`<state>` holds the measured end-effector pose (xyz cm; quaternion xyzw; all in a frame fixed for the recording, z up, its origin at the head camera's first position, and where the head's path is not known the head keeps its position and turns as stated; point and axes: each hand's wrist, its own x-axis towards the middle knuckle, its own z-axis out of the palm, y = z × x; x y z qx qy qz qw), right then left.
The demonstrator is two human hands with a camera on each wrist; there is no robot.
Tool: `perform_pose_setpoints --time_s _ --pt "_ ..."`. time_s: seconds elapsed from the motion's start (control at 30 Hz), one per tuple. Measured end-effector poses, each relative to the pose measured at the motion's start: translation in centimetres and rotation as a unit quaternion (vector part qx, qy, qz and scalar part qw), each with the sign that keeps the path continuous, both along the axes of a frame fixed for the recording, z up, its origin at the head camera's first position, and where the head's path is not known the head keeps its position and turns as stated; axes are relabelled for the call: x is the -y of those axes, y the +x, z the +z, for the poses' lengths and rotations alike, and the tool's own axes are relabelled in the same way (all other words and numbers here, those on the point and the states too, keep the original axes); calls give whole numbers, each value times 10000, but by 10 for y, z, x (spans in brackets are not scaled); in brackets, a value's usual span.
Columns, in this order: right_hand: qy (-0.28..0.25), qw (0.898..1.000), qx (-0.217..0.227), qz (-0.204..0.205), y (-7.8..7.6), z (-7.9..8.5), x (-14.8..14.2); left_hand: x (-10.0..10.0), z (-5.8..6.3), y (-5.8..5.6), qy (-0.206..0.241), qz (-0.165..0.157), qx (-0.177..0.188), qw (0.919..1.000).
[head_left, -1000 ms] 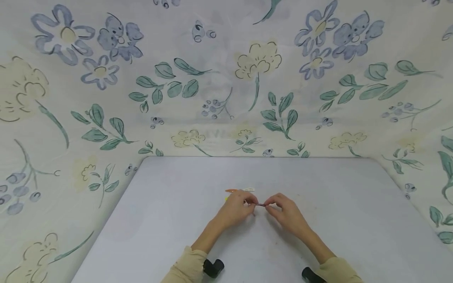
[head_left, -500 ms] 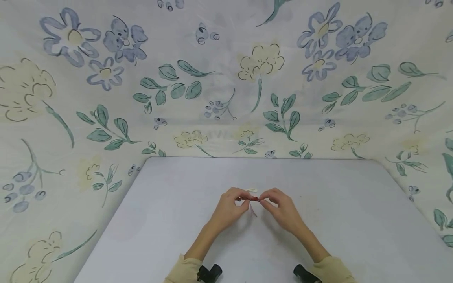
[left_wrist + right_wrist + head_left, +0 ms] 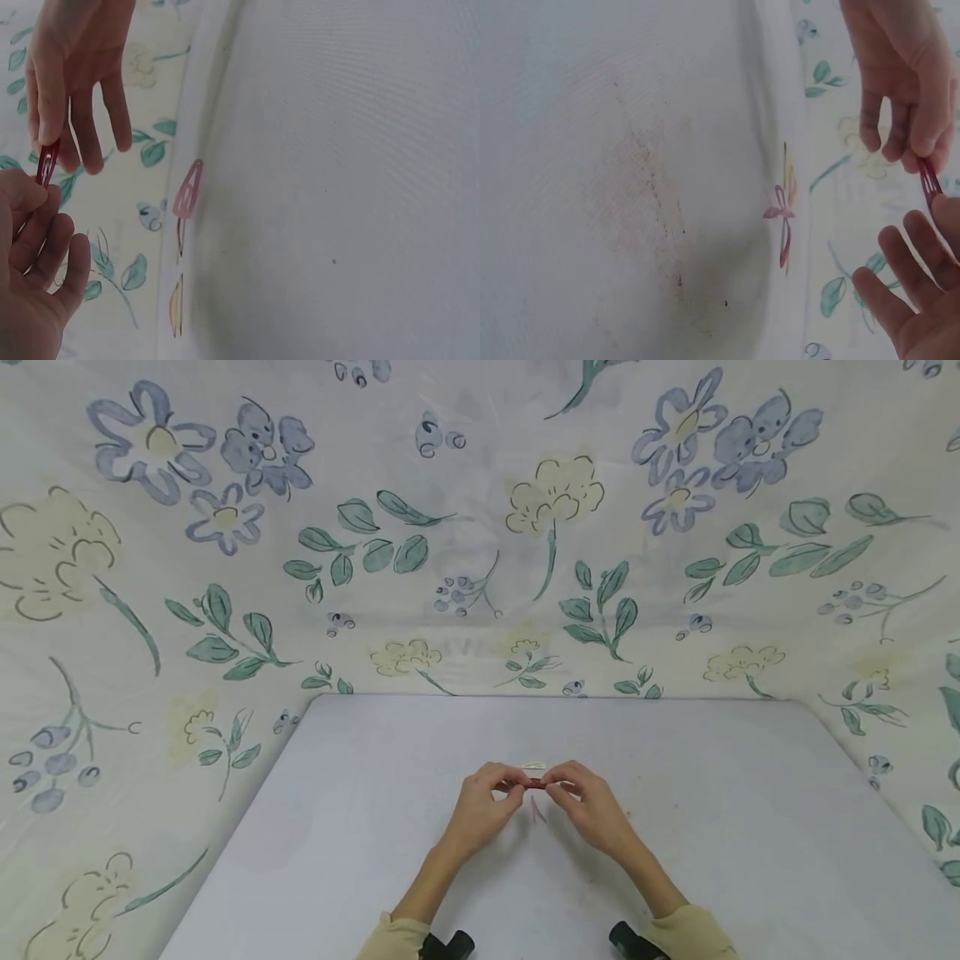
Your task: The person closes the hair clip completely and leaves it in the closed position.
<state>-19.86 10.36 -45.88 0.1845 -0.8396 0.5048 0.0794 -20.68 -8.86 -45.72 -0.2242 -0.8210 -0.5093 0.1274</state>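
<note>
A red snap hair clip (image 3: 536, 784) is stretched between my two hands, raised above the white table. My left hand (image 3: 486, 803) pinches one end with thumb and fingertips, while the right hand (image 3: 590, 806) pinches the other. In the left wrist view the clip (image 3: 47, 163) spans the gap between both thumbs; the remaining fingers of each hand are spread loosely. Below the hands lies a pink snap hair clip (image 3: 188, 189), with a dark red clip (image 3: 180, 237) and a yellowish clip (image 3: 176, 306) in line with it.
Behind the hands, a pale clip (image 3: 533, 766) lies on the white table (image 3: 360, 827). A floral cloth (image 3: 480, 527) hangs beyond the table's far edge. Small dark specks (image 3: 679, 280) mark the surface. Black wrist cameras (image 3: 633, 941) sit near the sleeves.
Both hands lifted slightly and drew closer together, and the clip's red face turned into view. The pink clip shows more beneath them. Orange and yellow pieces near the left hand became hidden.
</note>
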Motion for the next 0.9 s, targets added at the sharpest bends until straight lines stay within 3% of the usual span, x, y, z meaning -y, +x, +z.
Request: perform_pose_setpoints --time_s 0.3,0.9 --pt "-83 9999 39 139 -2 -6 1 0 -4 0 -105 -107 125 9998" --pt "-502 9978 148 399 -4 -13 1 2 -6 -1 201 -349 309 9987"
